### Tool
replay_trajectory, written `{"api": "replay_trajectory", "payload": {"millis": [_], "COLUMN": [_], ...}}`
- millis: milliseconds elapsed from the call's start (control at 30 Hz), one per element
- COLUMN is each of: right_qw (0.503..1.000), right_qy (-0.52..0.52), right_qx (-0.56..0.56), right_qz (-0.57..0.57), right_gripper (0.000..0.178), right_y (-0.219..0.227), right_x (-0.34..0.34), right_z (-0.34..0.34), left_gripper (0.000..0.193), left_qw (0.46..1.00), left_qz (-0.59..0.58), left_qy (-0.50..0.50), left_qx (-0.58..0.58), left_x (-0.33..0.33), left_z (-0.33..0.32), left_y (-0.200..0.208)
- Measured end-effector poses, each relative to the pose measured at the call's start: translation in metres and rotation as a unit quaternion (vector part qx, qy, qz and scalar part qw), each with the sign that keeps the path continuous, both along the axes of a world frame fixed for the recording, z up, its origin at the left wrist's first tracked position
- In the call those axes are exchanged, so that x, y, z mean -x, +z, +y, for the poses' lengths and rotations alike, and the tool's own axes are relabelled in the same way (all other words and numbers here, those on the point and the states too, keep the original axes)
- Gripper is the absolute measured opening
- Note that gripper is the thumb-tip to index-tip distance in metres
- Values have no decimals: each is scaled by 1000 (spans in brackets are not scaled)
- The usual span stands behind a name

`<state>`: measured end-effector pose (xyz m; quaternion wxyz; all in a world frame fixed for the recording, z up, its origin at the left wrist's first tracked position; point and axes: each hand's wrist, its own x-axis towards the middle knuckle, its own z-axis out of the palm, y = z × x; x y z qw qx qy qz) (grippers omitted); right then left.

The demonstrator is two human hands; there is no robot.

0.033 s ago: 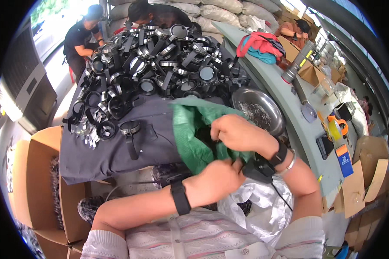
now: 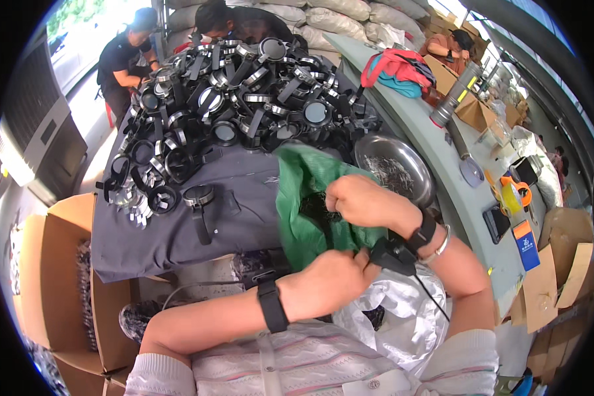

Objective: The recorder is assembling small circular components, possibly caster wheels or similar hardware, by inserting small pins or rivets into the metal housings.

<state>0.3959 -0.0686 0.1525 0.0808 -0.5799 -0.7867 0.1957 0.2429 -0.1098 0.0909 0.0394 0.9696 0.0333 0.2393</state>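
Note:
A green woven plastic bag (image 2: 294, 211) stands in front of me at the cloth's right edge, its mouth gaping towards me. My left hand (image 2: 330, 280) pinches its near lower side, fingers closed on the material. At the right rim, my right hand (image 2: 369, 204) is curled shut with the knuckles up, gripping the bag; its fingertips are partly hidden. Inside the dark mouth, thin small pieces show dimly. Beyond the bag lies a steel bowl (image 2: 430, 181) with thin silvery pieces in it. A small black box with a cable (image 2: 395, 257) hangs by my right wrist.
Black straps with round metal-rimmed lenses (image 2: 244, 99) are heaped on the dark cloth (image 2: 237, 191). A grey-green table (image 2: 402, 119) on the right bears a red bag, tape and a phone. Cardboard boxes (image 2: 66, 277) stand at left. Co-workers sit beyond the heap.
The green bag has shifted slightly right and its rim has folded differently, showing more of the dark inside. Both hands keep their grip and have moved only a little.

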Motion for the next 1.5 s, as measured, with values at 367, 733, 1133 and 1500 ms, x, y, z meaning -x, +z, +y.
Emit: {"api": "replay_trajectory", "payload": {"millis": [367,733,1133,1500], "right_qw": [997,992,906,990], "right_qy": [-14,95,-208,40], "right_qx": [-41,-86,161,-131], "right_qz": [-66,21,330,-27], "right_gripper": [16,31,33,43], "right_y": [-29,-91,-99,-155], "right_x": [18,-39,-73,-63], "right_z": [2,27,51,72], "left_gripper": [55,19,19,19], "left_qw": [921,829,830,823], "left_qz": [-66,-362,-351,-370], "left_qy": [310,25,43,44], "left_qx": [225,426,431,428], "left_x": [33,-8,1,5], "left_z": [135,76,71,69], "left_y": [20,42,28,21]}}
